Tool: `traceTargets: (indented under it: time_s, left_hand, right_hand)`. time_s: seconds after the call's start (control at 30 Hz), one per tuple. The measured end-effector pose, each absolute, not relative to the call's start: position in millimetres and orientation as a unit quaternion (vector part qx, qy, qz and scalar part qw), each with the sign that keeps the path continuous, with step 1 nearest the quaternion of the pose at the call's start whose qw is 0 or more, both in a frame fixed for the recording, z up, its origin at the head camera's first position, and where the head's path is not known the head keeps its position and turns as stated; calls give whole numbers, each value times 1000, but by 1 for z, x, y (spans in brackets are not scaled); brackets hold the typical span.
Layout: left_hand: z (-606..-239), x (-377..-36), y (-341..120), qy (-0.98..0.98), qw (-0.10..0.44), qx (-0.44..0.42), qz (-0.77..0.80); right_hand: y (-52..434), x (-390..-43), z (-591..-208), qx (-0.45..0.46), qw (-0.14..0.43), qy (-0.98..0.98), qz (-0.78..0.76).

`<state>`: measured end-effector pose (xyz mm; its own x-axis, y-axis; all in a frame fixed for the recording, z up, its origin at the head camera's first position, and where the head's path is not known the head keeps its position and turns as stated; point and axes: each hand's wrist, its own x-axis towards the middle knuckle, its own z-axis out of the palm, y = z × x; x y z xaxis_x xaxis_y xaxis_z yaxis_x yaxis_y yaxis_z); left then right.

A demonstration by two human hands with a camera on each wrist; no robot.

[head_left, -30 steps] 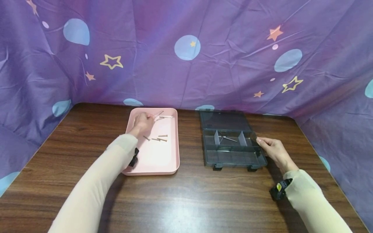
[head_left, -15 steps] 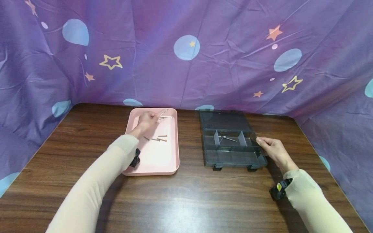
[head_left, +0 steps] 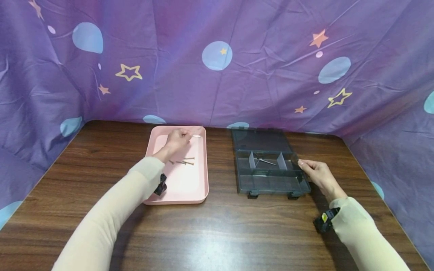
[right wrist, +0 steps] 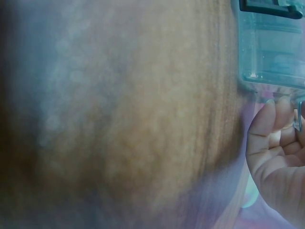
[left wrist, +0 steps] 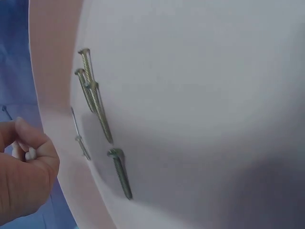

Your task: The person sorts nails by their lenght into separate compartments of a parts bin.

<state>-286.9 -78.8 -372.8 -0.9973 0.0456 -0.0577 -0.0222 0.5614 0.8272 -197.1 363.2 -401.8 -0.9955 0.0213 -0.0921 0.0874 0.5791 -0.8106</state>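
Note:
A pink tray (head_left: 183, 188) lies left of centre with several brass screws (head_left: 185, 162) on it; the left wrist view shows those screws (left wrist: 97, 105) lying loose on the tray floor (left wrist: 200, 95). My left hand (head_left: 178, 141) hovers over the tray's far end with its fingertips curled into a pinch on a thin screw, beside a pale screw (head_left: 197, 136). In the left wrist view the left hand (left wrist: 24, 171) shows at the lower left. My right hand (head_left: 317, 173) grips the right wall of an open grey organizer box (head_left: 271, 182). In the right wrist view its fingers (right wrist: 276, 143) curl by the box (right wrist: 271, 52).
One screw (head_left: 266, 162) lies in the box's middle compartment, and the lid (head_left: 261, 140) lies open at the back. The brown wooden table (head_left: 217, 233) is walled by a purple star-patterned cloth (head_left: 217, 75) at the back and on both sides.
My left hand has slid right along the tray's far end, and the screw that stuck out of its fingertips is now hidden. The right hand and the box have stayed still.

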Motion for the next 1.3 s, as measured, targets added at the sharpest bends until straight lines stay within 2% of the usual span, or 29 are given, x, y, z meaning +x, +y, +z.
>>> traceTargets:
  time_s: [0.7, 0.97, 1.3]
  left_hand:
    - [-364, -281, -54, 851, 82, 18, 518]
    - [-361, -278, -43, 849, 64, 55, 521]
    - [-357, -274, -25, 835, 80, 62, 541]
  right_hand:
    - [365, -197, -404, 18, 20, 886, -463]
    - [364, -197, -403, 22, 27, 883, -468]
    - [364, -197, -403, 29, 33, 889, -457]
